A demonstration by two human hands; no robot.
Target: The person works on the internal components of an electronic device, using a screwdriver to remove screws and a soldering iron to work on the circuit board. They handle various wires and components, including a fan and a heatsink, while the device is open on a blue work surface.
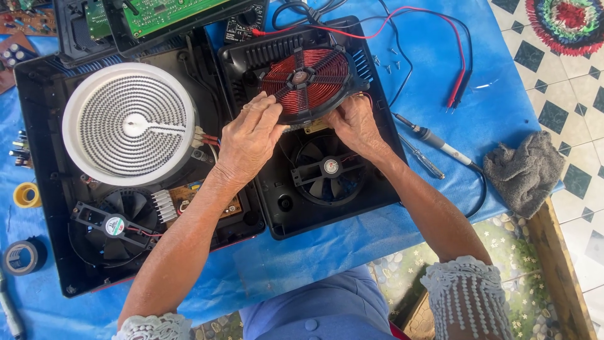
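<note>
We see both hands at the near rim of a round copper-red induction coil (306,80), which sits tilted over the upper half of an opened black cooker housing (277,214). The left hand (250,141) comes in from the lower left, its fingers curled and pressed against the coil's near-left edge. The right hand (357,126) comes from the lower right and grips the near-right edge, where thin wires leave the coil. How tightly the fingertips pinch we cannot tell, since they seem to tuck under the rim and are hidden there.

The coil lies directly ahead of the hands, away from the body, its flat disc facing up; being round, it has no long axis to speak of. Both hands touch it and are about equally near, one on each side of its nearest point. Just below the hands, inside the same housing, sits a black cooling fan (329,167).

To the left, a second opened cooker holds a white spiral heating plate (129,123) and its own fan (113,225). On the blue surface (434,56) to the right lie red and black meter leads (458,88), a soldering iron (440,143) and a grey rag (525,171). Tape rolls (25,195) lie at the far left.
</note>
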